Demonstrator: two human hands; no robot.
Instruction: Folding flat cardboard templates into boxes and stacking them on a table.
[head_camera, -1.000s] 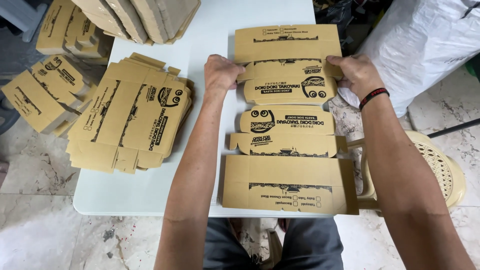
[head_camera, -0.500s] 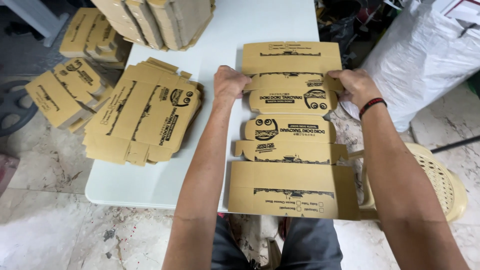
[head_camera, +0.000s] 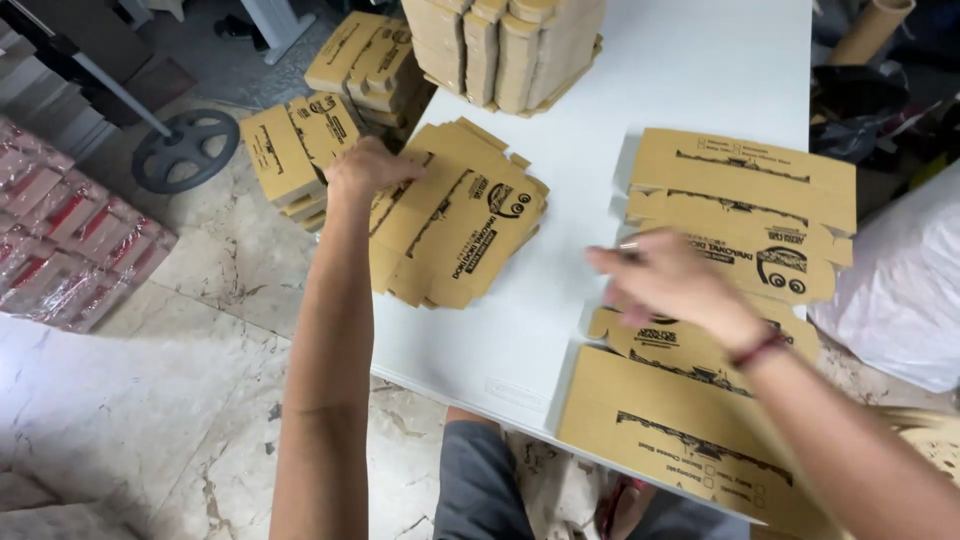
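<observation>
Flat brown box blank (head_camera: 735, 300) lying unfolded at right edge of white surface (head_camera: 700, 70), near end overhanging the edge. Right hand (head_camera: 670, 285) hovering over blank's middle, blurred, fingers loosely spread, holding nothing. Left hand (head_camera: 365, 170) resting on left edge of stack of flat blanks (head_camera: 455, 215), fingers curled; grip on stack unclear. Folded boxes (head_camera: 510, 45) standing at surface's far end.
</observation>
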